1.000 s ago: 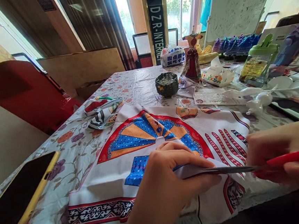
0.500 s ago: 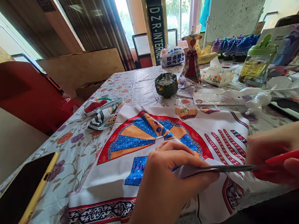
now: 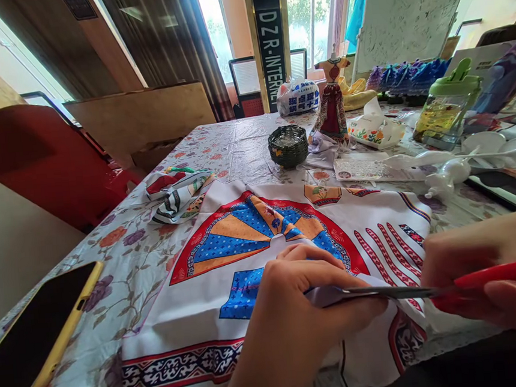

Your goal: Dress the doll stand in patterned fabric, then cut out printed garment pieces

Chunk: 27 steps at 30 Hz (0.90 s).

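Observation:
A white printed fabric (image 3: 170, 321) with a blue, orange and red half-circle pattern lies spread before me. My left hand (image 3: 312, 297) pinches a fold of it between thumb and fingers, near the middle of the piece. From the right, my right hand (image 3: 487, 282) grips the red handles of a pair of scissors (image 3: 397, 291). Their grey blades reach left to the pinched fold, between my left thumb and forefinger. How far the blades are apart I cannot tell, and the fold hides their tips in part.
A phone in a yellow case (image 3: 40, 339) lies at the left. Behind the fabric are crumpled printed cloth (image 3: 179, 194), a dark woven basket (image 3: 287, 147), a dressed doll form (image 3: 332, 102), a tissue pack (image 3: 376, 129), a green-lidded jug (image 3: 449, 107) and white plastic pieces (image 3: 450, 173).
The fabric, my left hand and the scissors sit very slightly further right in view. Both hands keep their hold, and the scissors remain at the same fold.

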Tool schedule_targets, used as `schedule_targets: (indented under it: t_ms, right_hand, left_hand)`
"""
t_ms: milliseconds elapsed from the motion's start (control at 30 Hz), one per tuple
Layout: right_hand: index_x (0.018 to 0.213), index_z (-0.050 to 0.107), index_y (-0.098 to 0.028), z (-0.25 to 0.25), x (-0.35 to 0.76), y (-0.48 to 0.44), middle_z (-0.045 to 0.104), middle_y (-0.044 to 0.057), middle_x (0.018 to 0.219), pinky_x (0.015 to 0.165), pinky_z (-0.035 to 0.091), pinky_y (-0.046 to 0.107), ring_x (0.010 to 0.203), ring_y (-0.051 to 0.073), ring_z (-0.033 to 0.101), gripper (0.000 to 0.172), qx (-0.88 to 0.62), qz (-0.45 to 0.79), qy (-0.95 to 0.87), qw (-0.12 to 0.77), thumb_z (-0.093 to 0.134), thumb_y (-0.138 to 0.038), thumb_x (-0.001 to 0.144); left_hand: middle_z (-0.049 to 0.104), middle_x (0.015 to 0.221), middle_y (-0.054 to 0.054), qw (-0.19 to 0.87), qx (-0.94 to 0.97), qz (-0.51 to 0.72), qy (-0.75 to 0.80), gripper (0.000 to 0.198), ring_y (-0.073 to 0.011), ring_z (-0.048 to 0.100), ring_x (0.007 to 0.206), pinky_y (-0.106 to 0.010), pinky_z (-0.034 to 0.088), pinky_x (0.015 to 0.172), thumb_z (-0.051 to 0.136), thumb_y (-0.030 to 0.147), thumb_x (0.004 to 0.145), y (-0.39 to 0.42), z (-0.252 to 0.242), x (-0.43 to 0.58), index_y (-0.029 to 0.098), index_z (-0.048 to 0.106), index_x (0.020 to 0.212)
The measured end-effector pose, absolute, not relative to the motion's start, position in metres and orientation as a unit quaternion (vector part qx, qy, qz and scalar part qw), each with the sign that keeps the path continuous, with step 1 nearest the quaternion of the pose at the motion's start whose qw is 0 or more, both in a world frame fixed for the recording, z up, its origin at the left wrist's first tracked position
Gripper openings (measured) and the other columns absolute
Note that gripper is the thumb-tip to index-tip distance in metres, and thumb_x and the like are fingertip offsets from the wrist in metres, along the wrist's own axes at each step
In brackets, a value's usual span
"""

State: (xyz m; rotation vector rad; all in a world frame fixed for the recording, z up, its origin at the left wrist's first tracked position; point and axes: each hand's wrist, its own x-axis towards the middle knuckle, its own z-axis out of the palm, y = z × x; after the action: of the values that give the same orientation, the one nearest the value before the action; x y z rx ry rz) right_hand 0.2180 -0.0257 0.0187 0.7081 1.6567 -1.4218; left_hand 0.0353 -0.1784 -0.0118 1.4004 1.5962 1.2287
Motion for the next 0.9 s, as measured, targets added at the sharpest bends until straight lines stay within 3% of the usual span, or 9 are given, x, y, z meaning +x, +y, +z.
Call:
schedule_targets:
  t_ms: [467, 900]
  right_hand:
    - [0.072, 0.037, -0.019, 0.0133, 0.2250, -0.0194, 0.039, -0.006, 0.055, 0.034, 0.031, 0.010, 0.041, 0.002, 0.038, 0.039, 0.276, -0.588, 0.642, 0.408, 0.059, -0.048, 0.057]
    - [0.073, 0.039, -0.019, 0.0126, 0.2267, -0.0185, 0.042, -0.006, 0.056, 0.034, 0.033, 0.011, 0.041, 0.003, 0.040, 0.030, 0.288, -0.588, 0.634, 0.412, 0.058, -0.036, 0.056]
  left_hand:
    - [0.066, 0.080, 0.000, 0.363, 0.534, 0.450, 0.617, 0.007, -0.0181, 0.059, 0.087, -0.030, 0.045, 0.078, 0.080, 0.023, 0.060, -0.1796, -0.0099, 0.0328, 0.026, 0.075, 0.065]
    - [0.067, 0.077, 0.000, 0.351, 0.541, 0.446, 0.621, 0.008, -0.0192, 0.059, 0.088, -0.030, 0.045, 0.078, 0.080, 0.024, 0.060, -0.1797, -0.0095, 0.0323, 0.026, 0.075, 0.066]
